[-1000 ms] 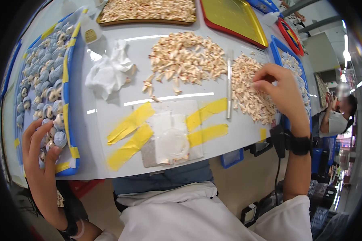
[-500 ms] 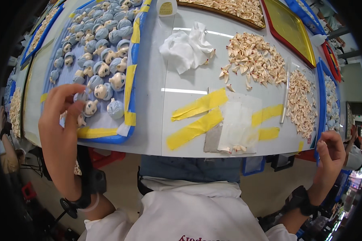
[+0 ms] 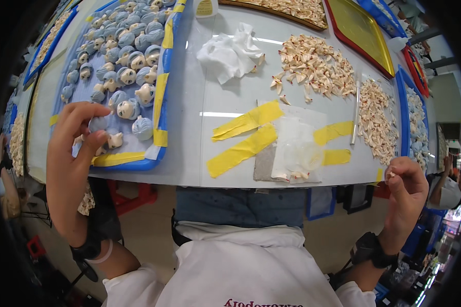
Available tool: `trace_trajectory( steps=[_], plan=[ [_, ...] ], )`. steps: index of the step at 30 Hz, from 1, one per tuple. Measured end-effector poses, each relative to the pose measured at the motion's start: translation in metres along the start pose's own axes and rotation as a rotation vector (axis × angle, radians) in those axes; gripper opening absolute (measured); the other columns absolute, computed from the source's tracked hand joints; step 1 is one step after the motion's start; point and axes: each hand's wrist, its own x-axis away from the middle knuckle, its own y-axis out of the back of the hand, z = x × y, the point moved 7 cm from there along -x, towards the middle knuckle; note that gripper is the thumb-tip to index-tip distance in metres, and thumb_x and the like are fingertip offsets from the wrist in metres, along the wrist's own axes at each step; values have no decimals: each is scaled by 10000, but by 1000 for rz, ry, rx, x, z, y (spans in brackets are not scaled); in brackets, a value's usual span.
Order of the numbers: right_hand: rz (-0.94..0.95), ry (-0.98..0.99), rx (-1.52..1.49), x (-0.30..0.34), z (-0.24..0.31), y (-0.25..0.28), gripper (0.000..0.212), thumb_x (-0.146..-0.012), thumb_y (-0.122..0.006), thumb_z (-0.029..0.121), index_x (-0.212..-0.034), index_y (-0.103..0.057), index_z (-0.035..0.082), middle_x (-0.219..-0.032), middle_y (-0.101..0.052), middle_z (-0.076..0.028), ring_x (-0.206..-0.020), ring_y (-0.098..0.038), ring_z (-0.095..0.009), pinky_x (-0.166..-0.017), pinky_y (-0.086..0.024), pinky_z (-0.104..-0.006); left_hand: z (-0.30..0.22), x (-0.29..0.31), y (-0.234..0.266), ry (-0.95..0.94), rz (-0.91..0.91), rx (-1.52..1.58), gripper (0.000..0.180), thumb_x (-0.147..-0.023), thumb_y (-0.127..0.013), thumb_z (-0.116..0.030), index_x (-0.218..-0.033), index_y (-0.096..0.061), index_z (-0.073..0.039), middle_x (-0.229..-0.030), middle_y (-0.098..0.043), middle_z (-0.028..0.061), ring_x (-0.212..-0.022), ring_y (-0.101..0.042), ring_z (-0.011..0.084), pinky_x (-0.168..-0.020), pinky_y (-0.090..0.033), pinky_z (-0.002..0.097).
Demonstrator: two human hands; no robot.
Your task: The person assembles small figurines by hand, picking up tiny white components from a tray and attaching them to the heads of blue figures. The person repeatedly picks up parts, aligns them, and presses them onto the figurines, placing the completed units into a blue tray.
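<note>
At the near left corner of the blue-rimmed tray (image 3: 152,162), my left hand (image 3: 70,140) is closed, thumb and fingers round a small doll head (image 3: 98,123) with light blue hair. Several similar doll heads (image 3: 126,76) fill the tray. Past the table's right front edge, my right hand (image 3: 409,185) is pinched on a tiny pale piece (image 3: 392,175), mostly covered by the fingertips. The nearest things to it are a pile of small cream, pointed pieces with reddish tips (image 3: 376,120) and a blue tray of light blue parts (image 3: 416,120).
Before me lies a white sheet (image 3: 292,158) with small pieces at its edge, flanked by yellow tape strips (image 3: 243,148). Farther back are a crumpled white tissue (image 3: 225,56), a larger pile of cream pieces (image 3: 312,66), a white bottle (image 3: 206,7) and a gold tray with red rim (image 3: 361,30).
My right hand has moved left and a pale piece now shows at its fingertips. The left hand stays at the tray corner round the doll head. The whole view has shifted slightly.
</note>
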Motion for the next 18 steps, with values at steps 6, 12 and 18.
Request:
trace_trajectory(
  steps=[6, 12, 18],
  plan=[
    [62, 55, -35, -8, 17, -26, 153, -677, -654, -37, -796, -562, -12, -793, -555, -62, -732, -517, -120, -686, -391, -215, -1, 18, 14, 17, -326, 317, 228, -904, -428, -107, -1063, -510, 35, -1031, -536, 117, -789, -513, 146, -737, -415, 240],
    [350, 269, 296, -20, 45, -97, 137, -609, -653, -34, -702, -560, 5, -756, -502, -55, -710, -476, -122, -654, -354, -217, -58, 37, -48, -75, 28, 1158, 426, -827, -576, -303, -1100, -456, 1, -1061, -479, 161, -743, -521, 149, -602, -440, 206],
    [423, 445, 562, -25, 52, -126, 178, -541, -649, -71, -681, -576, 9, -727, -498, -55, -678, -487, -145, -614, -364, -237, -81, 42, -108, 185, 64, 1404, 499, -691, -746, -294, -984, -464, -3, -907, -543, 142, -675, -556, 163, -556, -476, 248]
  ],
)
